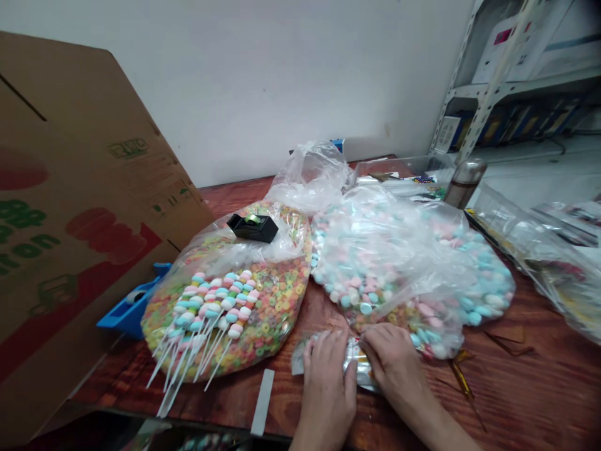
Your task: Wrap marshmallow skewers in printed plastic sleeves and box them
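Right then, down at the near edge of the table, the person's left hand [326, 382] and right hand [394, 357] were closed together over a crinkled silvery foil packet [361, 366], which lay flat on the wood between them. The left fingers [323, 354] sat pressed together on top of the foil, and the right fingers [375, 341] were bunched together at its far edge, though whether they pinched it you couldn't quite tell. Just beyond, touching those right fingertips, sat a bulging clear plastic bag of pastel pink-and-blue marshmallow beads [404, 263]. To its left lay a round clear plastic bag of rainbow ring cereal [225, 332], with pink-and-blue marshmallow skewers on white sticks [211, 307] resting on it and a black tape dispenser [253, 227] perched near its far end. Over on the left, a bright blue tape dispenser [131, 307] stood against a tilted brown cardboard box panel [70, 188]. All this was spread across a reddish-brown wooden table [539, 382], with a pale grey strip [261, 401] near its edge and gold twist ties [462, 376] right of the hands. At the far right stood a steel flask [464, 181] beside a clear plastic tub [404, 170].
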`<state>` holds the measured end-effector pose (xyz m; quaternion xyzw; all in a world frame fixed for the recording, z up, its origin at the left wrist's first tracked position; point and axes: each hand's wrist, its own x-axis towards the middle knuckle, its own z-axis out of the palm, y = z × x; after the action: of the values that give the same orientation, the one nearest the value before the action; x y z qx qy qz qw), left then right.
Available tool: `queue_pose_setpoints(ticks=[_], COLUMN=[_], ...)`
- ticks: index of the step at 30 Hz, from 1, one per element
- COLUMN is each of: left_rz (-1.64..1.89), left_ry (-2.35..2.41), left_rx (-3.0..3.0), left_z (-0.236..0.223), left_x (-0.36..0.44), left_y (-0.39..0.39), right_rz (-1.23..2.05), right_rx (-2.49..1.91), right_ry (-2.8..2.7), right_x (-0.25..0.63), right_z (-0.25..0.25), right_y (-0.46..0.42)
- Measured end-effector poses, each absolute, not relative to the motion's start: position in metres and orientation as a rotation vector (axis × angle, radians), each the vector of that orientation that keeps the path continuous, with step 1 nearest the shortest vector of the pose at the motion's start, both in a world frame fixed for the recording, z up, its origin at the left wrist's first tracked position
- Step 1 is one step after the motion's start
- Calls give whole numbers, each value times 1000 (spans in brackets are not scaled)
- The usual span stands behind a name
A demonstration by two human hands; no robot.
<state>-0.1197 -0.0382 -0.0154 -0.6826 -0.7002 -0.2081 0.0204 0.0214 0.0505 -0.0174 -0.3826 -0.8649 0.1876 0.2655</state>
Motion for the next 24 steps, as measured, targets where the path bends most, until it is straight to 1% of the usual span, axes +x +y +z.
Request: queue_pose_setpoints(ticks=[5,9,15,20,24], left_rz=[-587,-591,-654,-679,-624], left_ry=[-2155,-2142,-2127,-2125,-2182], left_rx=[-2041,-2061,-1992,-1887,-1799], left_z=[-21,-22,-24,-28,-30], left_x=[-116,-115,-113,-110,-110], left_y=[-39,-38,-36,-35,-36], right_rz=[394,433,447,344,253], right_rx=[-1026,-1011,-1045,-986,-951], right_ry=[-2295,-2311,-2340,-2344,-2334], right_x=[36,41,20,13,30], right_z=[-11,-13,-21,-21,-10], right_y=[49,54,53,50,50])
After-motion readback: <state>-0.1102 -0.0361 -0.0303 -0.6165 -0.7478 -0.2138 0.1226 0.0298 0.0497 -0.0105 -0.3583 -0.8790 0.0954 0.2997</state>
